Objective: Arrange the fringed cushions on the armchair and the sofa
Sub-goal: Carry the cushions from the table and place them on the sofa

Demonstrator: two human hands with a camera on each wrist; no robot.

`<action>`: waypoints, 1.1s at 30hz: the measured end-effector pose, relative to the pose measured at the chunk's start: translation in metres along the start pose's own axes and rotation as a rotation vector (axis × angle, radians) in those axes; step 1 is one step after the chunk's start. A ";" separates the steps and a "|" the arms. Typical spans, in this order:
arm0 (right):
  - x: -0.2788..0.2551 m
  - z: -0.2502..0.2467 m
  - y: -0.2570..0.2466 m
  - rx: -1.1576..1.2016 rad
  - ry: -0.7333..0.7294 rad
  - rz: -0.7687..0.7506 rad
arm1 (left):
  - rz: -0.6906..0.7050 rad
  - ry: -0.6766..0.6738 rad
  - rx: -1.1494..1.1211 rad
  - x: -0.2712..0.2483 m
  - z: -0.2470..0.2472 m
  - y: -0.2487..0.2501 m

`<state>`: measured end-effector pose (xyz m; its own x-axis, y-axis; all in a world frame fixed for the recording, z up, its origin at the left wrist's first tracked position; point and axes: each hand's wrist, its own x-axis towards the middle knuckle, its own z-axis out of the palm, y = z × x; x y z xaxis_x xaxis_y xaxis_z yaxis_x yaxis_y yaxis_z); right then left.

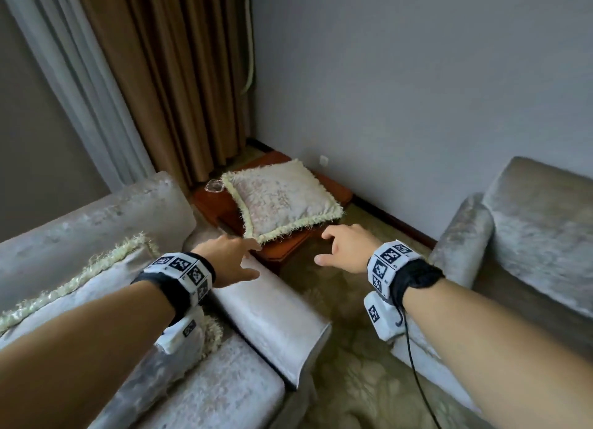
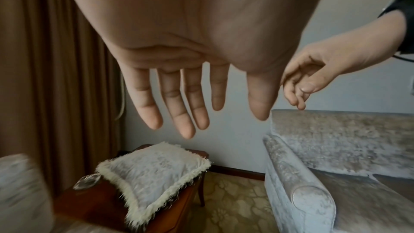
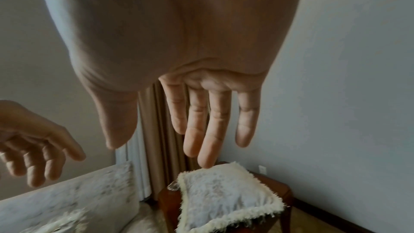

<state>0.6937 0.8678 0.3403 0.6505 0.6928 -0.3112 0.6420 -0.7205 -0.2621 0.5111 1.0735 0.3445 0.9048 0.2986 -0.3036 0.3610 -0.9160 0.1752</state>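
A pale cushion with a cream fringe [image 1: 282, 200] [image 2: 152, 174] [image 3: 226, 196] lies flat on a small red-brown side table [image 1: 288, 248] in the room's corner. A second fringed cushion [image 1: 86, 281] leans on the grey velvet seat at the left [image 1: 96, 216], partly behind my left forearm. My left hand [image 1: 231, 255] [image 2: 192, 105] hovers open just short of the first cushion's near left corner, fingers straight and holding nothing. My right hand [image 1: 340, 248] [image 3: 201, 130] hovers open near the table's front right corner, fingers loosely spread and holding nothing.
A second grey velvet seat [image 1: 529, 223] stands at the right with its rolled arm [image 1: 462, 236] toward me. A glass dish [image 1: 214, 185] sits on the table behind the cushion. Brown curtains [image 1: 173, 75] hang in the corner. Patterned carpet [image 1: 346, 348] lies between the seats.
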 end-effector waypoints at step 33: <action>0.295 -0.185 0.292 -0.189 -0.125 -0.076 | 0.088 -0.054 0.036 0.440 -0.080 0.164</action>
<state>1.1479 0.8671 0.3412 0.5496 0.7275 -0.4106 0.7595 -0.6399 -0.1172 0.9863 1.0763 0.3142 0.9190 0.2024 -0.3382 0.2711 -0.9475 0.1696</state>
